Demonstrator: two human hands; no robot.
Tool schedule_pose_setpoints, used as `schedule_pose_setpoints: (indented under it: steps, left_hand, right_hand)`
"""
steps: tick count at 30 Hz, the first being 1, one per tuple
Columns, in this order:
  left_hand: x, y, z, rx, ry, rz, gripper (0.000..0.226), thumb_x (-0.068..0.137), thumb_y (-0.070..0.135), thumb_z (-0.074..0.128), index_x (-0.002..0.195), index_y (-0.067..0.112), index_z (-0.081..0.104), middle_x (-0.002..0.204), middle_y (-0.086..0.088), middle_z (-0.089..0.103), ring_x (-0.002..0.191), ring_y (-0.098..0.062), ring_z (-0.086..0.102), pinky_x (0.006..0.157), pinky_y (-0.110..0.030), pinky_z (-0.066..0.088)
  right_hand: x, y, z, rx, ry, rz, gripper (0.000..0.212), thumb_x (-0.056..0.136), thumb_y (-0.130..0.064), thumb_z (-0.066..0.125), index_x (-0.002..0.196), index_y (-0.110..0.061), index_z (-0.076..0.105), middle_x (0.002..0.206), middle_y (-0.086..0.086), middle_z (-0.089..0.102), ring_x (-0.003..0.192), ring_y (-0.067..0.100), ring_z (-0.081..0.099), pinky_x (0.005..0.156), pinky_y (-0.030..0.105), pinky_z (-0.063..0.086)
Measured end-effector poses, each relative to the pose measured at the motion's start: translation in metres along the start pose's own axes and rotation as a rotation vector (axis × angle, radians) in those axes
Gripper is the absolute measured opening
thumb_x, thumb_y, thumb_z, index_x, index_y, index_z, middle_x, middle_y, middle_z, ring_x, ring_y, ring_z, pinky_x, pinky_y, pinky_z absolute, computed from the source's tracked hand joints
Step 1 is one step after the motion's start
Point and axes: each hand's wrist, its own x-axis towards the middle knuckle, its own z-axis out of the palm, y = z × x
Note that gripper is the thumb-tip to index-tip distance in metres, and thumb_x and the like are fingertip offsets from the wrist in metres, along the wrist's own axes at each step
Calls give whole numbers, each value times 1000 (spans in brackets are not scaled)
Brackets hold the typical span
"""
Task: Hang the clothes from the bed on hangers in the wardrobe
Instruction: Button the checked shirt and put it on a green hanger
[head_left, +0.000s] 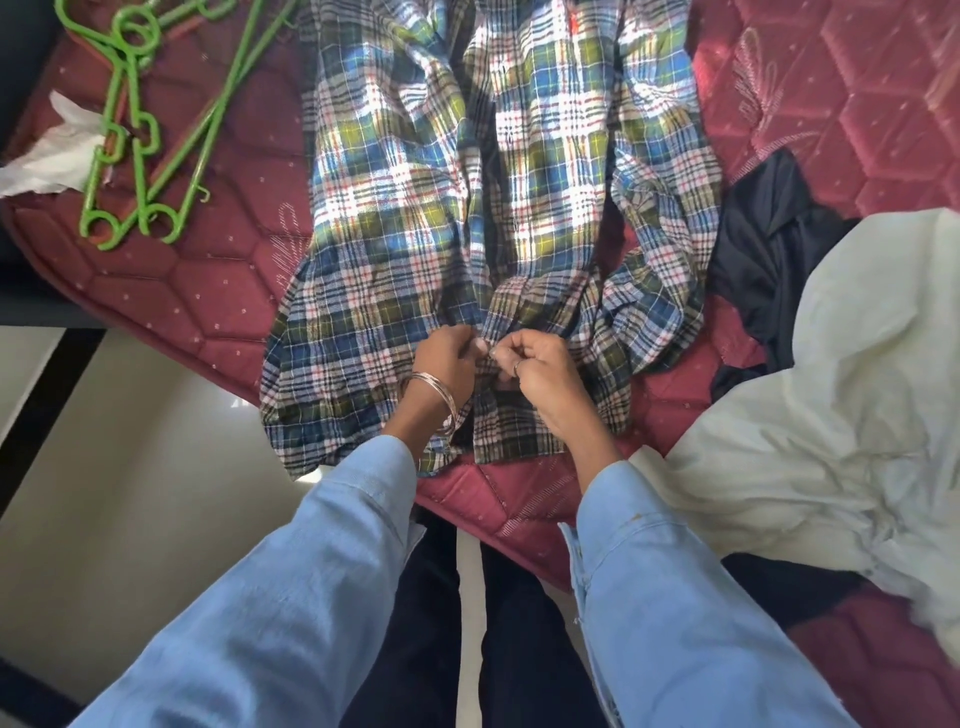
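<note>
a bed with a dark red quilted mattress (218, 291) fills most of the view, with pale floor (130, 467) at its near edge. the left hand (447, 358) has its fingers curled and pinches the front edge of a checked shirt (405, 218). the right hand (535, 364) is touching close beside it, fingers curled too, pinching the other front edge of the same shirt, so both hands meet at the middle of the shirt near its bottom part. thin bangles (441, 395) sit on the left wrist and a ring (517, 367) is on a right finger. both arms wear light blue sleeves (311, 571). the shirt lies flat on the mattress, spread out away from the person, with sun shining on its far part and its near end hanging a bit over the bed edge. to the right of the shirt, just beside it, lies a dark cloth (763, 249), and next to that a big heap of white cloth (831, 389). to the left of the shirt, well apart from it, green hangers (135, 140) lie in a pile on the mattress, and a crumpled white bag (52, 156) sits at their far side by the bed edge.
</note>
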Motion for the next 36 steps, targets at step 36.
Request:
schedule_pose_setpoints:
  steps: [36]
  left_hand:
    - [59, 38, -42, -514, 33, -131, 23, 79, 19, 77, 78, -2, 67, 71, -12, 65, 65, -22, 59, 72, -53, 55]
  right_hand:
    - [27, -56, 9, -77, 460, -255, 14, 89, -11, 65, 98, -2, 71, 87, 0, 68, 82, 13, 63, 75, 20, 50]
